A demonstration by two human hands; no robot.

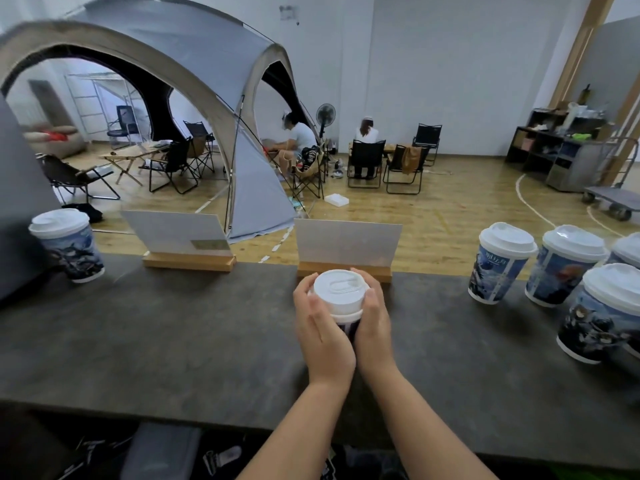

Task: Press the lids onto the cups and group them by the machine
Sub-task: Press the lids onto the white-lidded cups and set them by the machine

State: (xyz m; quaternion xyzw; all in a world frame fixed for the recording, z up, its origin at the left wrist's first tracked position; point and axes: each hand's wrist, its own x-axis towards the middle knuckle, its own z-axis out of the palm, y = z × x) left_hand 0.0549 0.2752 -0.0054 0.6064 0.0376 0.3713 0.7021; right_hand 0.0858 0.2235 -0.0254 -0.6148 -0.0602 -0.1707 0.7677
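Observation:
A paper cup (347, 323) with a white lid (340, 289) stands in the middle of the dark counter (173, 334). My left hand (320, 327) and my right hand (372, 320) wrap round its sides, fingers curled up to the lid's rim. One lidded cup (67, 244) stands at the far left beside a grey machine (17, 216). Several lidded cups (500, 261) stand grouped at the right edge.
Two card signs in wooden bases (188, 261) (346, 249) stand along the counter's far edge, the second just behind the held cup. Beyond the counter are a grey dome tent (194, 81), folding chairs and two seated people.

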